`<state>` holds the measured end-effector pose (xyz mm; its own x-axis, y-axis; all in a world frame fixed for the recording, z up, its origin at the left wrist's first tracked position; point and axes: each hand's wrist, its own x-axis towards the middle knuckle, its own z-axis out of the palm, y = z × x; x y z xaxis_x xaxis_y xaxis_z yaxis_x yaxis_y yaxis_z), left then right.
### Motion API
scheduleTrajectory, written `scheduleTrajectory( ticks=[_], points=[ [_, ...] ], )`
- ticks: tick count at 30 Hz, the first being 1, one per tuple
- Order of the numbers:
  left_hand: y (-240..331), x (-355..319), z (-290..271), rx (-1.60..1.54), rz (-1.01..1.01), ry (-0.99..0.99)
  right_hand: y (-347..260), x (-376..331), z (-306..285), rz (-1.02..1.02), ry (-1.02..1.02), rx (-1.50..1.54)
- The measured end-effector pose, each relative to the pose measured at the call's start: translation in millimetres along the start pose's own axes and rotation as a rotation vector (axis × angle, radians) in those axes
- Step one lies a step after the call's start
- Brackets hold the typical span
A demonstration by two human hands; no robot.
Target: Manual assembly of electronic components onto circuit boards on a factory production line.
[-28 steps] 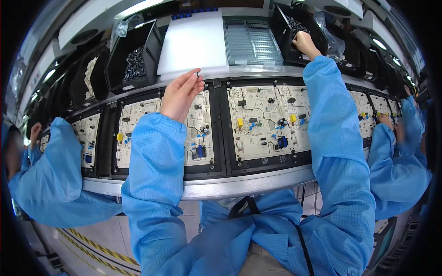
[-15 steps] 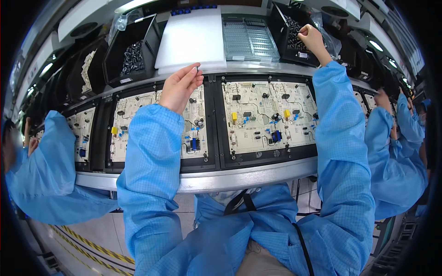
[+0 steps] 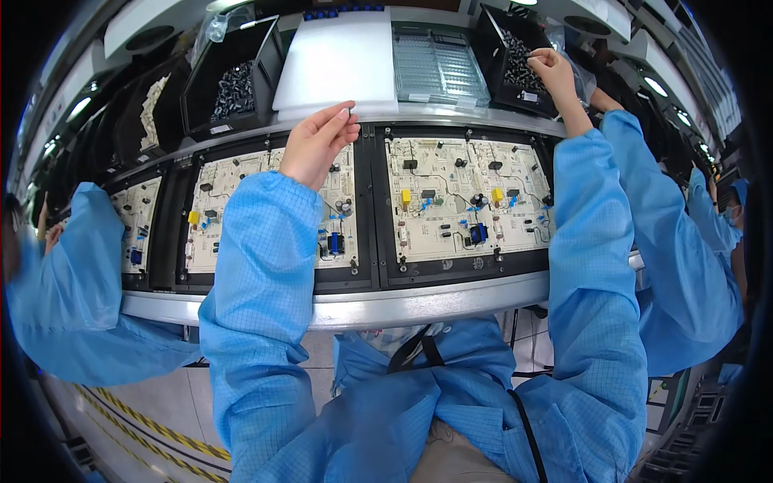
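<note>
Holds small dark part point(image 3: 350, 112), seemingly unmounted, in left hand point(image 3: 316, 145) over far edge of already populated circuit board point(image 3: 229, 175), with right hand point(image 3: 555, 77) at black bin point(image 3: 492, 63), grasp impossible to tell.

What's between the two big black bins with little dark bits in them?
The head view shows a white sheet beside a clear tray between the left bin and the right bin, with blue parts at the sheet's far end.

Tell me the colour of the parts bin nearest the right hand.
The parts bin is black, best seen in the head view.
</note>
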<state>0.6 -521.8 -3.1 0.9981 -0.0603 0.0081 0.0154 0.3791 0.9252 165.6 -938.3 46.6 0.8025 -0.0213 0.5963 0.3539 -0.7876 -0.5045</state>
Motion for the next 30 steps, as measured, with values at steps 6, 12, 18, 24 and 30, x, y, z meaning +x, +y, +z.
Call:
scheduleTrajectory(
  ticks=[6, 12, 18, 24, 30],
  points=[
    [-2.9, -2.3, 0.4, 0.011, -0.01, -0.007, -64.6, -74.0, -21.6, 0.15, -0.072, 0.647],
    [-7.9, 1.2, -1.2, 0.017, -0.012, -0.022, -130.5, -161.1, -56.2, 0.034, -0.314, 0.702],
    [-13.5, 6.4, -0.7, 0.041, -0.02, -0.041, -151.9, -209.4, -71.5, 0.166, -0.401, 0.765],
    [-15.4, 1.6, 5.7, 0.077, -0.047, -0.014, -152.8, -224.8, -85.3, 0.253, -0.473, 0.779],
    [-18.2, 4.7, 6.6, 0.111, -0.023, -0.056, -148.9, -235.0, -95.0, 0.308, -0.513, 0.72]
  ],
)
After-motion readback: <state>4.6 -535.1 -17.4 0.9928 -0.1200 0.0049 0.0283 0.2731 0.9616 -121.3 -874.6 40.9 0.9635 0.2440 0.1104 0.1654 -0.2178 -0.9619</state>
